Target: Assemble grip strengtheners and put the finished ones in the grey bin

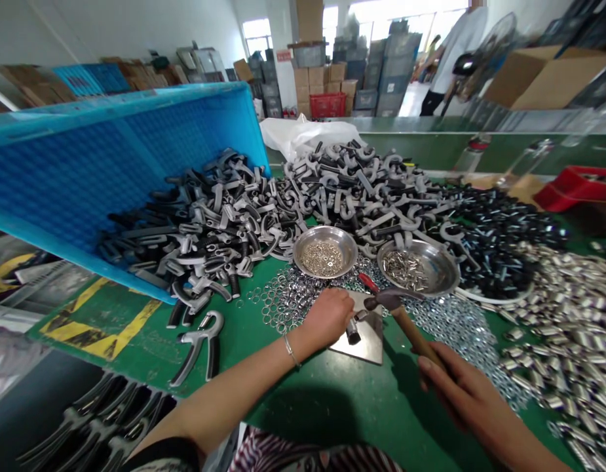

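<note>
Over green table [253, 328] | hammer [403, 319] | tan wooden handle [416, 337] | dark metal head [385, 300]

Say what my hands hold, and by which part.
Right hand: hammer, by its wooden handle. Left hand: apparently a grey-black piece on the plate; exact hold hidden.

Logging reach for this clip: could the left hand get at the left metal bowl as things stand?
Probably yes: the left hand is just short of the left metal bowl, with only low, loose rings seen between. It seems to grip a part on the metal plate, though.
</note>
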Demonstrator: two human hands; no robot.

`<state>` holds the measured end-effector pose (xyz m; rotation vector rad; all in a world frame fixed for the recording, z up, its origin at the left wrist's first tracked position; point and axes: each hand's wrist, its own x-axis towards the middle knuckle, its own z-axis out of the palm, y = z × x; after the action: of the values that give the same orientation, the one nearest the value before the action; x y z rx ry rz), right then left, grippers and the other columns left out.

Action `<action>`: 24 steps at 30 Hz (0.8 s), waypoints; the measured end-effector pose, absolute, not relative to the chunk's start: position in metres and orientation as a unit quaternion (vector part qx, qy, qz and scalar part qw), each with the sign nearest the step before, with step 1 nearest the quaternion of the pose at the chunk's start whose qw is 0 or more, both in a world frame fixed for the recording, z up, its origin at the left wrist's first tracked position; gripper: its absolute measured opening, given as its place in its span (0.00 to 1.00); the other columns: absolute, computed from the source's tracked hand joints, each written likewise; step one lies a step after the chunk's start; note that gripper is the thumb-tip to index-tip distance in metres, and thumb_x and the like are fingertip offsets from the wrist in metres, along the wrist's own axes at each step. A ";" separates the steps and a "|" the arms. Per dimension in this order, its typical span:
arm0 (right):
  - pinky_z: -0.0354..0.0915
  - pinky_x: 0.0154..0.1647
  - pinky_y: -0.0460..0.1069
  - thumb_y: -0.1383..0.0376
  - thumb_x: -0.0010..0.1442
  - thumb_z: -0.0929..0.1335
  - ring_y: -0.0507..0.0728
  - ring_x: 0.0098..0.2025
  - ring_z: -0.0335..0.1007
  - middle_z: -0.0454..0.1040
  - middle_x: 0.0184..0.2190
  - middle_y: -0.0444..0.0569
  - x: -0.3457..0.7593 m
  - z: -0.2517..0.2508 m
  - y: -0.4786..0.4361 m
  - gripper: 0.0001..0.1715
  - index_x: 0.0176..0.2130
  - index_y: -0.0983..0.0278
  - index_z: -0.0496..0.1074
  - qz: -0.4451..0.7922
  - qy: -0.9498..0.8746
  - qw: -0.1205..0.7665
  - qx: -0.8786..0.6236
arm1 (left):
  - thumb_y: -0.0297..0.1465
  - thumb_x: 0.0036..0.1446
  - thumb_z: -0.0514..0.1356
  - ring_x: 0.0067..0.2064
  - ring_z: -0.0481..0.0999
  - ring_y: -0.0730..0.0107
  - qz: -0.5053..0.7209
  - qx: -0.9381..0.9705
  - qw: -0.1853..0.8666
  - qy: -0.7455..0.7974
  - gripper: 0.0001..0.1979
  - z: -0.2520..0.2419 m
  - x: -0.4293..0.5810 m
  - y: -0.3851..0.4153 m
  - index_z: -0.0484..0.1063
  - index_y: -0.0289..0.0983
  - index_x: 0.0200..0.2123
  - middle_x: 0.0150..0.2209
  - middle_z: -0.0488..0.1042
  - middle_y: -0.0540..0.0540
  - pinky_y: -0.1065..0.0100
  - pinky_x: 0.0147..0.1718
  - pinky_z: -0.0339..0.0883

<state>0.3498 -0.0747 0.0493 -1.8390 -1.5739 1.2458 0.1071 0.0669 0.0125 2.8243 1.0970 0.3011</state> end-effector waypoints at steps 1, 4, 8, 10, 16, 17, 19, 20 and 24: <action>0.69 0.36 0.51 0.46 0.66 0.59 0.60 0.37 0.75 0.78 0.35 0.48 0.349 0.048 -0.074 0.22 0.46 0.59 0.68 0.447 -0.568 0.206 -0.660 | 0.34 0.67 0.53 0.43 0.71 0.59 0.090 0.935 0.048 0.340 0.12 0.014 0.107 0.067 0.72 0.35 0.34 0.36 0.73 0.43 0.60 0.44 0.61; 0.68 0.35 0.50 0.48 0.67 0.59 0.59 0.34 0.75 0.77 0.31 0.47 0.347 0.044 -0.077 0.21 0.45 0.60 0.68 0.433 -0.588 0.194 -0.656 | 0.47 0.60 0.60 0.48 0.69 0.51 0.093 0.929 0.077 0.350 0.21 0.017 0.103 0.058 0.73 0.33 0.43 0.43 0.73 0.38 0.52 0.50 0.59; 0.67 0.32 0.48 0.50 0.68 0.59 0.57 0.29 0.74 0.75 0.26 0.43 0.343 0.055 -0.085 0.19 0.45 0.58 0.68 0.398 -0.617 0.197 -0.650 | 0.55 0.43 0.68 0.56 0.64 0.43 0.148 0.854 0.179 0.465 0.57 0.008 0.099 0.032 0.50 0.28 0.66 0.56 0.66 0.30 0.46 0.58 0.53; 0.66 0.30 0.48 0.50 0.68 0.58 0.57 0.28 0.74 0.75 0.26 0.44 0.339 0.064 -0.084 0.20 0.47 0.58 0.68 0.356 -0.630 0.224 -0.652 | 0.48 0.49 0.68 0.58 0.63 0.44 0.153 0.831 0.228 0.484 0.57 0.004 0.099 0.021 0.40 0.29 0.69 0.57 0.66 0.30 0.47 0.59 0.52; 0.68 0.30 0.51 0.48 0.67 0.57 0.60 0.28 0.75 0.77 0.26 0.48 0.338 0.046 -0.063 0.23 0.42 0.60 0.71 0.356 -0.652 0.136 -0.656 | 0.39 0.48 0.70 0.58 0.63 0.44 0.170 0.803 0.297 0.488 0.56 0.001 0.099 0.023 0.38 0.30 0.70 0.53 0.69 0.32 0.47 0.59 0.54; 0.69 0.31 0.52 0.48 0.68 0.56 0.60 0.28 0.75 0.76 0.25 0.48 0.341 0.039 -0.061 0.24 0.40 0.60 0.71 0.378 -0.643 0.124 -0.654 | 0.39 0.48 0.70 0.58 0.63 0.44 0.174 0.802 0.302 0.485 0.55 0.001 0.098 0.024 0.40 0.30 0.70 0.52 0.69 0.33 0.47 0.59 0.55; 0.72 0.36 0.54 0.49 0.68 0.55 0.61 0.33 0.77 0.78 0.29 0.50 0.348 0.026 -0.059 0.25 0.42 0.61 0.72 0.368 -0.641 0.145 -0.658 | 0.38 0.48 0.70 0.57 0.64 0.45 0.189 0.798 0.317 0.477 0.53 0.002 0.095 0.022 0.43 0.32 0.69 0.51 0.70 0.35 0.46 0.58 0.56; 0.72 0.41 0.56 0.49 0.67 0.57 0.63 0.38 0.77 0.79 0.35 0.53 0.351 0.020 -0.058 0.25 0.45 0.62 0.73 0.325 -0.652 0.173 -0.663 | 0.38 0.48 0.70 0.56 0.65 0.46 0.200 0.792 0.331 0.473 0.52 0.003 0.094 0.019 0.44 0.33 0.69 0.51 0.70 0.35 0.46 0.58 0.57; 0.64 0.59 0.63 0.51 0.62 0.65 0.67 0.57 0.69 0.72 0.56 0.58 0.345 0.014 -0.047 0.29 0.58 0.61 0.70 0.179 -0.691 0.290 -0.638 | 0.45 0.46 0.71 0.53 0.68 0.50 0.262 0.759 0.395 0.446 0.50 0.012 0.094 -0.006 0.51 0.38 0.67 0.51 0.70 0.37 0.48 0.56 0.62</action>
<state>0.3447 -0.0472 0.0143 -1.7017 -1.8421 0.4770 0.0937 -0.0057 0.0115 1.9257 1.1319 0.6646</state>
